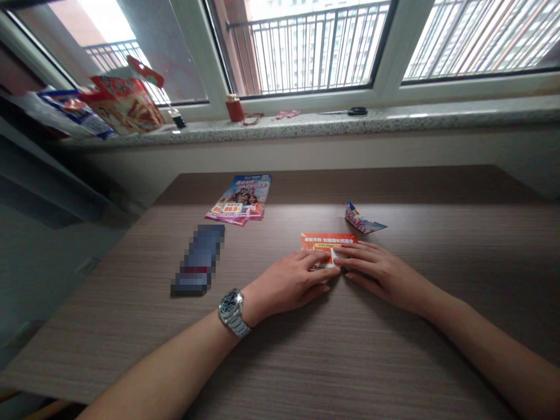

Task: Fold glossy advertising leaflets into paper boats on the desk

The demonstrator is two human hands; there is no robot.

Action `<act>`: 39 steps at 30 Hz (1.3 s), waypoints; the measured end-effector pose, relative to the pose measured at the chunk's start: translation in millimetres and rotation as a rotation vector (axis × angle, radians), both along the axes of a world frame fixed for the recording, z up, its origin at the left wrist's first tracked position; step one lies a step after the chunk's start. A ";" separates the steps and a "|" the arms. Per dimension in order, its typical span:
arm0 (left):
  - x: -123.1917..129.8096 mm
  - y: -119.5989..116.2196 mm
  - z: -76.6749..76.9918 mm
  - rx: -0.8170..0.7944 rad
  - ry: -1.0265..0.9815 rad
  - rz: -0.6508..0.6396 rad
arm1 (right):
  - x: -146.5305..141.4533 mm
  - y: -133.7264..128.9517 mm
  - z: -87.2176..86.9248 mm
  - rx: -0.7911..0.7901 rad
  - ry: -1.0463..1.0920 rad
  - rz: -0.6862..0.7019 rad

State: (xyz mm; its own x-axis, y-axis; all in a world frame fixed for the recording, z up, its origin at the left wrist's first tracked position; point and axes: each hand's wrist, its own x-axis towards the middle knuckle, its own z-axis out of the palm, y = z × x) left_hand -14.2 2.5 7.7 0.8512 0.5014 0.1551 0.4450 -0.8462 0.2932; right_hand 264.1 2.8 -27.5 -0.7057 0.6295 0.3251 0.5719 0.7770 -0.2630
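Note:
An orange printed flyer (329, 238) lies on the table under the fingers of both hands. Part of its near side is hidden, and a small white patch shows between the fingertips. My left hand (297, 280), with a metal watch (231, 304) on its wrist, rests its outstretched fingers on the flyer's left and near part. From the other side my right hand (378, 271) lays its extended fingers flat over the right part. The two hands' fingertips nearly meet. Just beyond my right hand is a folded piece of colourful printed paper (361, 221), with pointed ends.
Several stacked leaflets (247, 195) lie at the back left of the wooden table (280, 361). A blurred-out dark phone-like object (201, 256) is nearer. On the windowsill (297, 129) stand snack bags (126, 105), a red bottle-like item (234, 109) and dark-handled scissors (356, 111).

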 end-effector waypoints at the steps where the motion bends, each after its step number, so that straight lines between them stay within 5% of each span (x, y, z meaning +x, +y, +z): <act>1: -1.2 0.4 0.5 -0.012 -0.011 -0.011 | 0.2 -0.2 0.2 0.001 -0.003 0.001; 39: -6.0 3.5 2.1 -0.077 -0.063 -0.054 | -1.3 -2.6 3.9 -0.024 0.006 -0.024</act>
State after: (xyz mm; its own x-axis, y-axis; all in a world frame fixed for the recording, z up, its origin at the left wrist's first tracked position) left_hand -20.2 6.0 9.8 0.8670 0.4678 0.1715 0.3784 -0.8421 0.3842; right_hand 262.8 0.2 -23.6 -0.6886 0.6536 0.3141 0.5883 0.7567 -0.2850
